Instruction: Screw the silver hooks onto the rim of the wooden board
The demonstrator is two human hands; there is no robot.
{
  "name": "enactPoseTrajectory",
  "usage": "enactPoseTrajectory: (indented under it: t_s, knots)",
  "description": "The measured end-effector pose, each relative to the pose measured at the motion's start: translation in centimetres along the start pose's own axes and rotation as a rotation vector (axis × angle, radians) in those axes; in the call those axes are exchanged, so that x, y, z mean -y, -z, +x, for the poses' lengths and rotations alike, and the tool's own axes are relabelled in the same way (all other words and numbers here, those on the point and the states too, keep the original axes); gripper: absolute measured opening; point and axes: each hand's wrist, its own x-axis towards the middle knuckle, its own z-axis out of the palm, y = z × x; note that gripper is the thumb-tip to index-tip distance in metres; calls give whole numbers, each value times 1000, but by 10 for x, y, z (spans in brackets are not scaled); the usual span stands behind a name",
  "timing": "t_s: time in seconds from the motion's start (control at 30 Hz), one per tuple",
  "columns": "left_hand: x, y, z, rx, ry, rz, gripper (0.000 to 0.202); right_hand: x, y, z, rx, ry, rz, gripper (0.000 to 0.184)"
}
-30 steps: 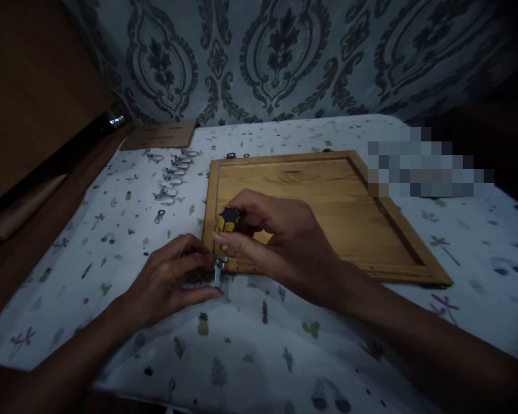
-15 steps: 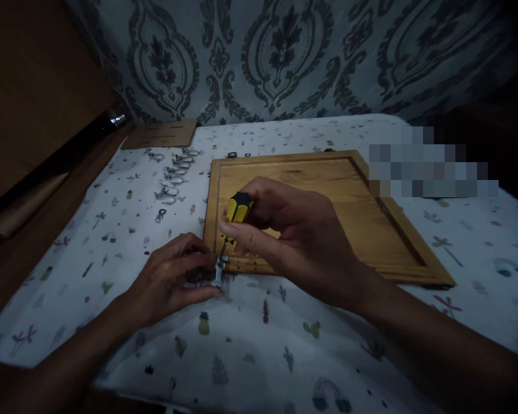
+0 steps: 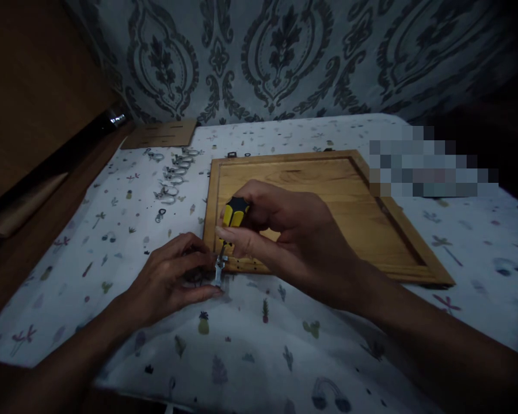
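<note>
Metal fitting: it point(image 3: 218, 271) lies at the near left corner of the wooden panel point(image 3: 306, 184), its narrow end pointing to the near side, beyond the panel's edge.
Left hand: your left hand point(image 3: 172, 270) comes from the left and has the fitting between thumb and forefinger; the thumb is at its near end, the forefinger beside its far part. Your other fingers are curled in shadow, so their contact is hard to see.
Right hand: your right hand point(image 3: 287, 233) is closed around the yellow and black screwdriver point(image 3: 235, 214), with the thumb along the near side of the handle.
Screwdriver shaft: it goes down, slightly to the left, to the far part of the fitting; the very tip, and any screw under it, I cannot make out.
Panel: it lies flat, and your right hand and forearm hide part of its middle and near edge. Small dark holes point(image 3: 246, 267) are just right of the fitting.
Tablecloth: the printed tablecloth point(image 3: 259, 345) is under everything; more metal fittings point(image 3: 176, 172) lie in a row, left of the panel.
Far side: cardboard point(image 3: 164, 135) lies at the far left; at the far right, square blocks cover something unreadable.
</note>
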Motion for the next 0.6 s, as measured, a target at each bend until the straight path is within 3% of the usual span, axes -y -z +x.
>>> enactPoseTrajectory:
  t_s: [0.23,0.33,0.53,0.6]
  knots:
    - [0,0,0,-9,-24,12,33,1,-7,1,-31,-32,82,27]
    - [-1,0,0,-16,-21,17,32,1,-8,2,-37,-62,146,23]
    - [0,0,0,-7,-6,-2,32,-1,0,5,171,-166,324,16]
    - [0,0,0,-6,-10,-7,32,-1,2,6,165,-156,339,18]
